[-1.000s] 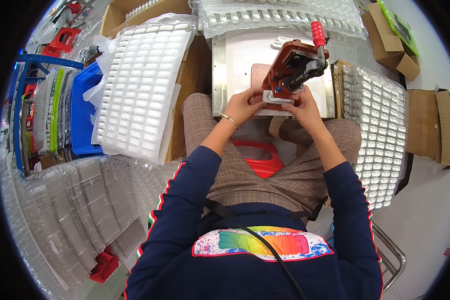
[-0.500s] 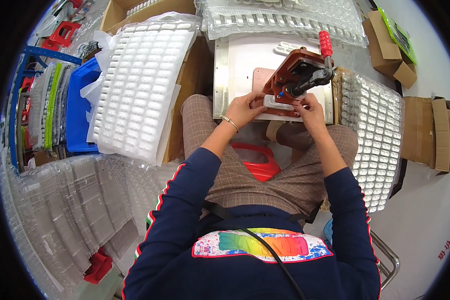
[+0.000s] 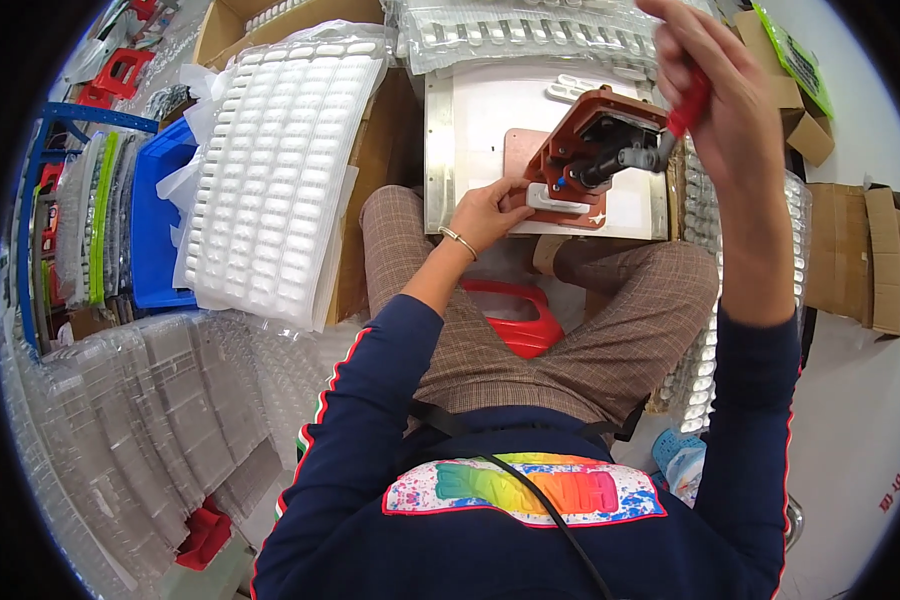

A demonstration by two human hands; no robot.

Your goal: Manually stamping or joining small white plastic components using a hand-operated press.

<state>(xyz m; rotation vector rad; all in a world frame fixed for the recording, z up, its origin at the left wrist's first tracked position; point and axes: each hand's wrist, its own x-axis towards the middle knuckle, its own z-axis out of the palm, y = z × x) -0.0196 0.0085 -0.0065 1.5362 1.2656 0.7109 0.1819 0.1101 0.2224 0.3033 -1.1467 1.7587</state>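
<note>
On the white work board stands a small reddish-brown hand press (image 3: 583, 128) with a dark metal toggle clamp (image 3: 610, 168). A white oblong plastic piece (image 3: 558, 203) rests on the press's base, its far side partly hidden under the upper part. My left hand (image 3: 488, 214) is closed at the piece's left end, thumb and fingers around that end. My right hand (image 3: 727, 105) is raised at the right of the press and wrapped round the red lever handle (image 3: 691, 101), which it partly hides.
More white oblong pieces (image 3: 567, 88) lie behind the press on the board (image 3: 475, 110). Trays of white pieces (image 3: 280, 170) stand at the left, beside a blue bin (image 3: 160, 165). Further trays (image 3: 510, 38) lie at the back. Cardboard boxes (image 3: 838, 245) are at the right.
My right hand has left the white piece and moved up and right onto the red lever handle, which now leans rightward. My left hand has stayed at the piece.
</note>
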